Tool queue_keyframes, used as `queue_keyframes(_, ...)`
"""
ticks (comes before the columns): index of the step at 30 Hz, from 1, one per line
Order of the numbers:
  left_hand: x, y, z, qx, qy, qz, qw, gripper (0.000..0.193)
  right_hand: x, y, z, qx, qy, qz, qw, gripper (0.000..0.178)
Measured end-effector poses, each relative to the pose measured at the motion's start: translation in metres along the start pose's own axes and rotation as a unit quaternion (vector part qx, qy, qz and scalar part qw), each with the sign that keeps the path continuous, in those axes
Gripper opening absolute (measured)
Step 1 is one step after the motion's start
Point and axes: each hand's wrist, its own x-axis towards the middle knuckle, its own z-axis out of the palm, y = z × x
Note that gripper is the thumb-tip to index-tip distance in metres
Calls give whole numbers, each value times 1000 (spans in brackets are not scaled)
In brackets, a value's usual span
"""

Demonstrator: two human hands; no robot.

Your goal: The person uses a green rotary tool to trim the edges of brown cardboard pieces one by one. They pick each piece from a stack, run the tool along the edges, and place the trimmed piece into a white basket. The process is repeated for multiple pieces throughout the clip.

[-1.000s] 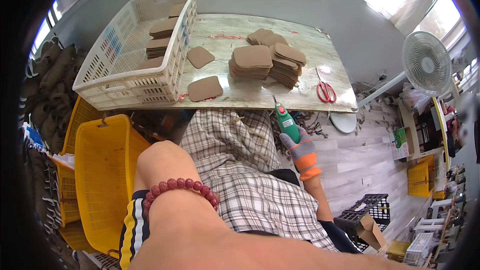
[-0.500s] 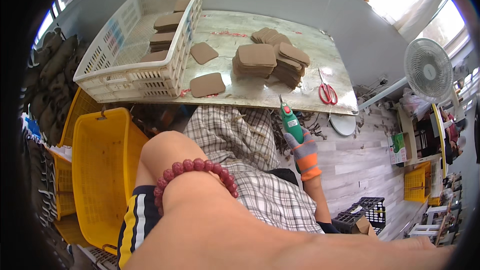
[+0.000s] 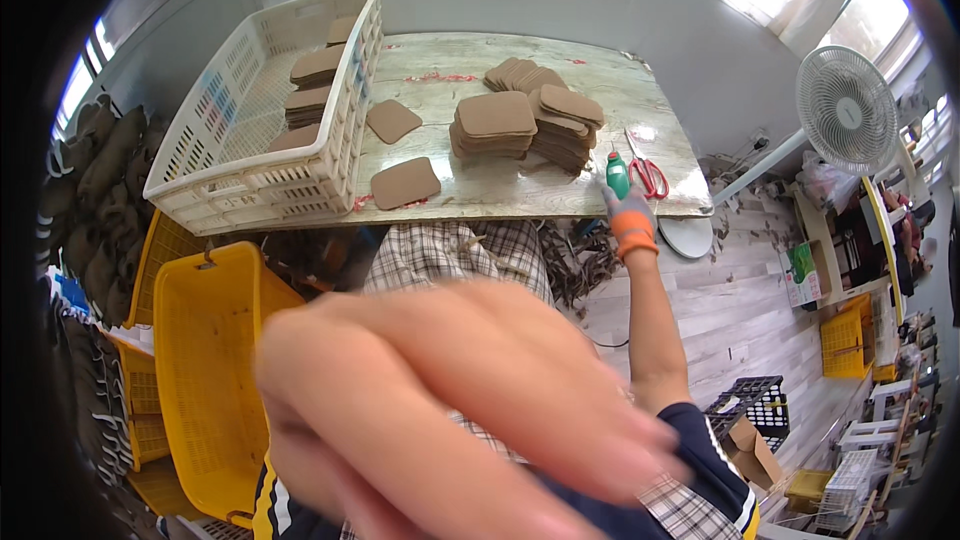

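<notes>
My right hand (image 3: 631, 222), in a grey and orange glove, is closed round the back of a green handheld tool with a red button and a thin tip (image 3: 617, 176). The tool is at the table's front right, just left of red-handled scissors (image 3: 650, 178). Close to the camera, my bare left hand (image 3: 430, 380) is large and blurred. Its bent fingers stretch to the right with gaps between them, and no object shows in them. Stacks of brown rounded pads (image 3: 497, 118) stand on the table, with two single pads (image 3: 405, 183) to their left.
A white plastic crate (image 3: 250, 175) holding more pads stands on the table's (image 3: 460, 55) left. Below it is a yellow basket (image 3: 205, 370), with dark grey items (image 3: 100, 170) piled beyond. A white fan (image 3: 848, 110) stands right, above scraps on the floor.
My right hand has carried the green tool forward and right, from in front of the table to beside the scissors. My left hand has swung into the lower middle; its beaded bracelet is out of sight.
</notes>
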Motion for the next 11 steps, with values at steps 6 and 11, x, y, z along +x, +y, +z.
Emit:
queue_keyframes(6, -12, 30, -29, 165, 191, 284, 925, 12, 69, -21, 29, -123, 7, -31, 992, 60)
queue_keyframes(11, -7, 74, -34, 445, 266, 460, 721, 40, 93, -41, 45, -145, 46, -111, 982, 59)
